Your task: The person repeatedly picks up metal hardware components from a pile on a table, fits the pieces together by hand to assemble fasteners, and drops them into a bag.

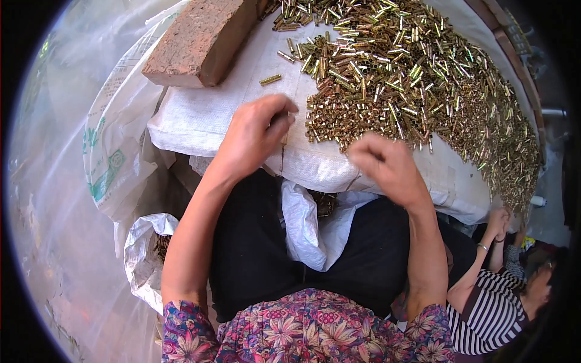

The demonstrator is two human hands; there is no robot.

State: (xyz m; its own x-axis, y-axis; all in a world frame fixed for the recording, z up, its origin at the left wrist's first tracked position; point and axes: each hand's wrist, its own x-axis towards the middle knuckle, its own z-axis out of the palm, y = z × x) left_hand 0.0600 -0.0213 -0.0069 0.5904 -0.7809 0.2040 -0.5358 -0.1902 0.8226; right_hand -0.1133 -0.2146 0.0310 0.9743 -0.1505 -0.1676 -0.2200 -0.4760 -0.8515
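Heap: small gold-coloured metal tubes (387, 72) spread over the far and right parts of the work surface; in its near-left corner many show round ends, packed tightly together.
Left hand: the person's left hand (257, 130) hangs just left of that packed corner, fingers curled, thumb close to the index finger; I cannot tell whether a tube is pinched there.
Right hand: the person's right hand (387, 163) is at the near edge of the heap, fingers bent inward and blurred; whether they grip anything cannot be told.
Packed corner: it probably pays to work in from its edge with light fingertips, since a hard push would likely topple the neighbouring tubes.
Stray tube: one single gold-coloured tube (270, 79) lies apart, beyond the left hand; a thumb-and-finger pinch across its middle should suit it best.
Cloth: the white woven cloth (203, 115) drops away at the near side, so tubes are best handled back from that edge, where they could roll off.
Lap: a white woven plastic sack (302, 233) lies between the knees, under that edge; forearms held clear of it should move more freely.
Brick: the reddish-brown rectangular brick (190, 45) sits far left, leaving the left hand room to reach.
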